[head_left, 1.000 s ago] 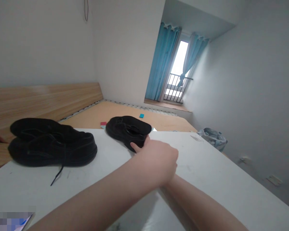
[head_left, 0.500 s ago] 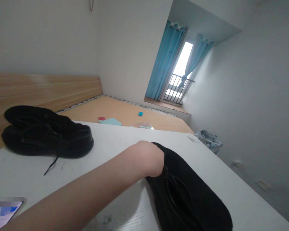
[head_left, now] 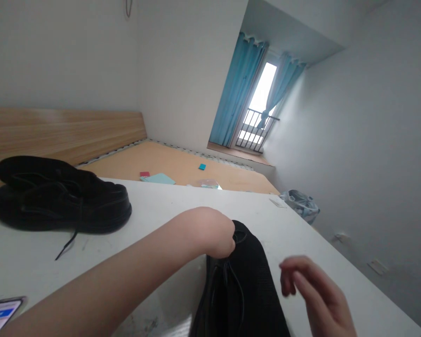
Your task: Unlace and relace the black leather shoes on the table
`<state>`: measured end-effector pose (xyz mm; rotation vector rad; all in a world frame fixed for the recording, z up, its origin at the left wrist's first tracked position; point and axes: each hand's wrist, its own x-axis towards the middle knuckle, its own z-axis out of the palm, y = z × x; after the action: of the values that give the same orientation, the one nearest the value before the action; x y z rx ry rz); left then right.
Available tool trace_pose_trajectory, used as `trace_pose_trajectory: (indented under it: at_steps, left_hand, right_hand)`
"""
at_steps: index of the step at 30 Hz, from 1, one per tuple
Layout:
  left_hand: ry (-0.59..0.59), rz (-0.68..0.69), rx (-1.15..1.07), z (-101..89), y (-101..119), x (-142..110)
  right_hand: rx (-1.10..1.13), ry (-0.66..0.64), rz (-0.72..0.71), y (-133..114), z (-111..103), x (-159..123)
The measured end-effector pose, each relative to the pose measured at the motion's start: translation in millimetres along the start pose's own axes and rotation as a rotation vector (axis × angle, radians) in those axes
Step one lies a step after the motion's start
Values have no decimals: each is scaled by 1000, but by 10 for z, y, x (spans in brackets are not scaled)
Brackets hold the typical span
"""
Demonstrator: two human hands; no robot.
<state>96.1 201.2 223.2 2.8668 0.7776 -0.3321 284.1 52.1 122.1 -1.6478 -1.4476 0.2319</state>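
Left hand (head_left: 214, 231), as I see it, is curled tight on the matte black mesh shoe (head_left: 245, 285) lying on the smooth white table (head_left: 168, 206), while my right hand (head_left: 319, 295) hovers half-open, empty, just beside it.

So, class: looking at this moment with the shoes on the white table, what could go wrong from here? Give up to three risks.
1. The left hand grips the near shoe at its top only, close to the table's front edge; it might slip off.
2. The loose lace of the far shoes trails across the table and could snag.
3. The phone lies at the table's near corner, where an elbow could knock it.
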Motion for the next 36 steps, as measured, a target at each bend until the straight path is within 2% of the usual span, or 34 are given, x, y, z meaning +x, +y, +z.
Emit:
trace_pose_trajectory:
  at_steps: [2,4,6,8,11,13,17,21,24,27,29,30,31,33,34,36]
  left_hand:
    - [11,-6,3,-3,-2,-2]
    - [44,-1,3,-14,-15,-1]
    - [50,15,4,-36,-37,0]
    - [18,21,9,-67,-64,-2]
    - [-15,3,14,-107,-105,-17]
    - [3,-14,-6,-115,-126,-28]
    - [26,-45,-41,-92,-144,-32]
    - [34,-51,-51,-75,-150,-27]
    - [23,-46,-47,-80,-150,-16]
    - [10,-35,-59,-81,-136,10]
    - [3,-21,-72,-73,-118,35]
    - [-2,-12,-77,-66,-109,48]
    - [-2,-7,-79,-57,-99,63]
    - [16,-15,-65,-37,-82,92]
    - [36,-30,-51,-28,-75,107]
    - [77,-63,-25,-10,-63,134]
  right_hand:
    - [-34,-9,-74,-179,-9,293]
    - [-145,-207,-135,-388,44,510]
    - [-242,-460,-160,-572,149,637]
    - [-332,-608,-177,-699,277,695]
    - [-414,-595,-168,-776,435,724]
    - [-374,-553,-133,-772,492,734]
    - [-104,-502,-19,-707,519,747]
    - [314,-568,67,-636,487,757]
    - [626,-584,193,-591,450,789]
    - [981,-526,289,-539,409,873]
    - [1100,-445,309,-470,358,963]
    - [1024,-389,311,-416,320,1016]
    - [858,-330,309,-347,275,1070]
    - [412,-241,297,-168,174,1168]
    - [223,-234,307,-66,126,1205]
    - [7,-302,357,127,55,1240]
